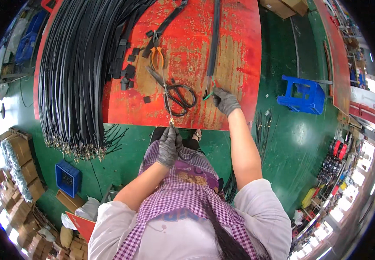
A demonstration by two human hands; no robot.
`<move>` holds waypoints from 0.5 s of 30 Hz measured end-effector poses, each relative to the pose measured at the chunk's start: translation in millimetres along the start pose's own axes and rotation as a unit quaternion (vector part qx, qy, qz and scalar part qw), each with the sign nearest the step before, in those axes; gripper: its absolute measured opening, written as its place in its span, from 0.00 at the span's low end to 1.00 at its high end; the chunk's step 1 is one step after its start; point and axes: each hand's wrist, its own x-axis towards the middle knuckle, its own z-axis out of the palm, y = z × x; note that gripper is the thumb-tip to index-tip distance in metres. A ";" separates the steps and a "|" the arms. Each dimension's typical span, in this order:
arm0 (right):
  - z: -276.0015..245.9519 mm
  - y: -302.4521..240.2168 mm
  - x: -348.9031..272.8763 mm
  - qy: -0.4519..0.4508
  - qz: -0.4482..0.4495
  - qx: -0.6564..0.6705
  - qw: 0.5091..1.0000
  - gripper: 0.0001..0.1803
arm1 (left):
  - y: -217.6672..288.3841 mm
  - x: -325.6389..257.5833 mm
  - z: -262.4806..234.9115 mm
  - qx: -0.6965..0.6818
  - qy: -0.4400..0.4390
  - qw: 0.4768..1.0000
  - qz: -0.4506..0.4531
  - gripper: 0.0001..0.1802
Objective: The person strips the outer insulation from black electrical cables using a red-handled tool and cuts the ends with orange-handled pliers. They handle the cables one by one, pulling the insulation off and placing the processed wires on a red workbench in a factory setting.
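Pinching a thin wire [166, 102] at the near edge of the red surface [235, 52] in left hand [169, 146], right hand [225, 100] closed on black cable [214, 43] end, probably mid-threading, needing steady alignment next.

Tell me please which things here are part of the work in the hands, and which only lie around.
In hand:
- left hand in grey glove, pinching thin wire end
- right hand at black sleeved cable with green tip

Lying about:
- black-handled scissors
- orange-handled pliers
- bundle of black cables
- blue plastic stool
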 end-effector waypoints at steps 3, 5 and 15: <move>-18.5 3.3 -28.2 -0.038 0.027 -0.016 0.999 0.10 | -16.4 -1.0 13.5 -0.022 -0.018 1.000 0.011 0.10; -27.9 4.5 -32.6 -0.092 0.009 -0.082 0.992 0.11 | -34.0 -9.8 24.4 -0.032 -0.028 0.999 0.015 0.10; -51.0 9.0 -110.6 -0.139 -0.536 -0.397 0.732 0.14 | -97.9 -51.6 51.9 -0.020 -0.008 0.998 0.063 0.09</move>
